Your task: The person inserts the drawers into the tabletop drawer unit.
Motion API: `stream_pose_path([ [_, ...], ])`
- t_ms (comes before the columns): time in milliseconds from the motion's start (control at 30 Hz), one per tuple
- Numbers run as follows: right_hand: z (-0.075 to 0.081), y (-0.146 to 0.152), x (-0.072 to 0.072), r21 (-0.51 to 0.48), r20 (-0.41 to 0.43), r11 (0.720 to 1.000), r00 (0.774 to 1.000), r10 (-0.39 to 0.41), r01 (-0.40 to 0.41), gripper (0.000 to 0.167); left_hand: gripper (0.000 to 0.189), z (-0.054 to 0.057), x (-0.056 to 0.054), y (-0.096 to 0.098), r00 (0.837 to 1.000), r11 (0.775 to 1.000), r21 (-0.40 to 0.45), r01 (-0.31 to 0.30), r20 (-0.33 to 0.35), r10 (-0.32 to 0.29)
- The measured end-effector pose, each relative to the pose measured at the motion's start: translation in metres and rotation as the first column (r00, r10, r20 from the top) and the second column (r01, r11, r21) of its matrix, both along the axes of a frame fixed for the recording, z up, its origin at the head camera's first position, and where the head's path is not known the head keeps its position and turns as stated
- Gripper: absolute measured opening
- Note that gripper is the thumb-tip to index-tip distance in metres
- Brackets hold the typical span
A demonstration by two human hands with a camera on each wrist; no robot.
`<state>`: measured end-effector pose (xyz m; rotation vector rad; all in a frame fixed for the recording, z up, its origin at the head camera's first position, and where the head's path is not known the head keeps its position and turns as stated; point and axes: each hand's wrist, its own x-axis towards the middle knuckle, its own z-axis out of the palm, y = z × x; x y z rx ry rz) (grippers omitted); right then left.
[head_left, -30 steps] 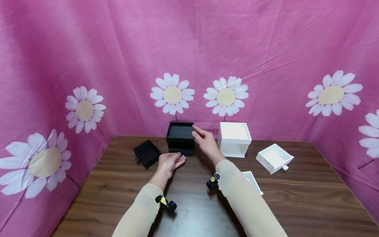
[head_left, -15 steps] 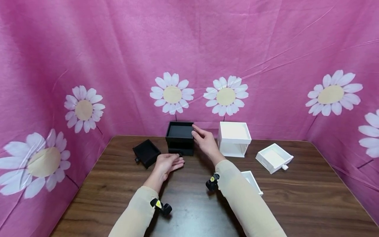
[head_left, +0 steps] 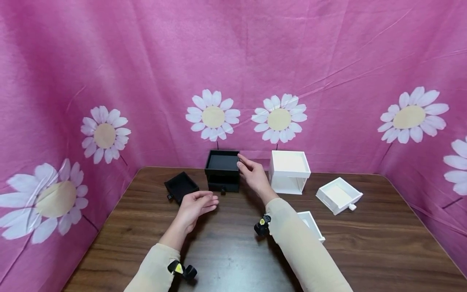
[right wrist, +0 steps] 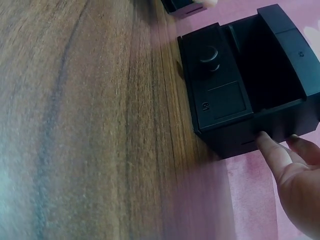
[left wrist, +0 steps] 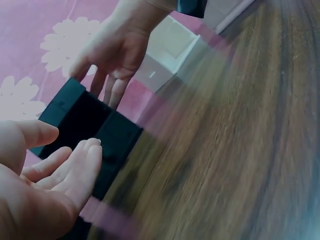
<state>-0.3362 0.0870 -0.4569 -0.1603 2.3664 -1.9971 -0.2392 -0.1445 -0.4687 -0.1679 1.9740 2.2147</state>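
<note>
While your right hand (head_left: 254, 178) rests its fingertips against the right wall of the black cabinet (head_left: 223, 170), your left hand (head_left: 197, 206) holds nothing, its fingers extended and apart from the black cabinet, before its left front corner. The black cabinet stands upright at the back of the table (head_left: 233, 251), whose far edge runs just behind it. The lower drawer (right wrist: 227, 92) sits inside it, knob (right wrist: 209, 54) toward you, and the bay above gapes. Left of the black cabinet lies the loose black drawer (head_left: 179, 186), angled; you cannot tell whether your left hand touches it. In front of the black cabinet, wood stretches between your forearms; on its right, your hand takes up the gap before the white cabinet (head_left: 290, 172). Farther right lies a white drawer (head_left: 338, 195). Your right sleeve (head_left: 303, 247) hides most of the second white drawer (head_left: 310, 221), forward and right of the black cabinet. Behind everything hangs pink flowered cloth (head_left: 240, 61). Your left wrist view leaves the lower drawer's front dark and hard to read.
</note>
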Motion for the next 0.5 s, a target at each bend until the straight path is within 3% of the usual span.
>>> stream_pose_path([
  [500, -0.003, 0.002, -0.002, 0.010, 0.003, 1.000, 1.000, 0.011, -0.011, 0.049, 0.035, 0.005, 0.018, -0.058, 0.994, 0.993, -0.077, -0.089, -0.068, 0.084],
])
